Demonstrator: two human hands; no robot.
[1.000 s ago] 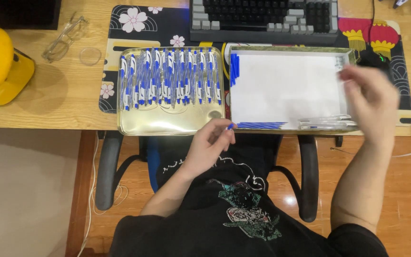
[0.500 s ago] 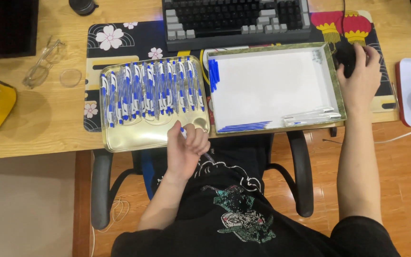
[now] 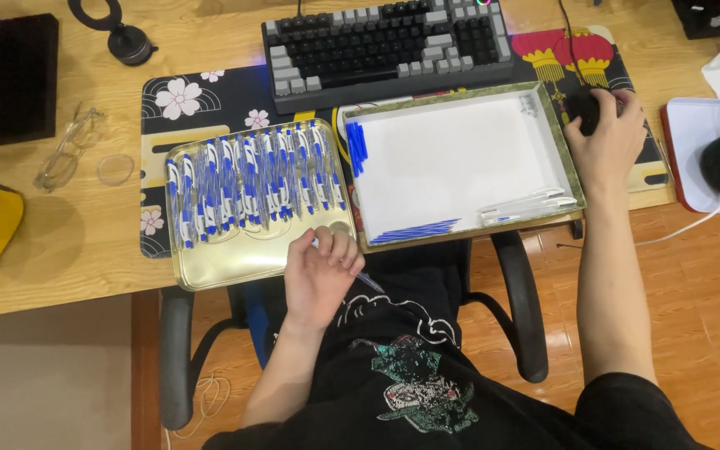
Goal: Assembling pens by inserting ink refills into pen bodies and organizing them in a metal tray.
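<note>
- Pen point(image 3: 367, 281) sits in the left hand point(image 3: 320, 275), fingers curled shut round it, just off the near edge of the gold tray point(image 3: 235, 267).
- Rows of blue-and-white pens point(image 3: 252, 179) line that tray's far half.
- Right hand point(image 3: 606, 137) cups the black mouse point(image 3: 587, 111), right of the white box point(image 3: 452, 158).
- Keyboard point(image 3: 385, 46) lies beyond.

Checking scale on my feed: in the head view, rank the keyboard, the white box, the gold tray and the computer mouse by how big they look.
1. White box, though the keyboard looks close to it, so that order is unsure.
2. Keyboard.
3. Gold tray.
4. Computer mouse, mostly covered by the right hand.
</note>
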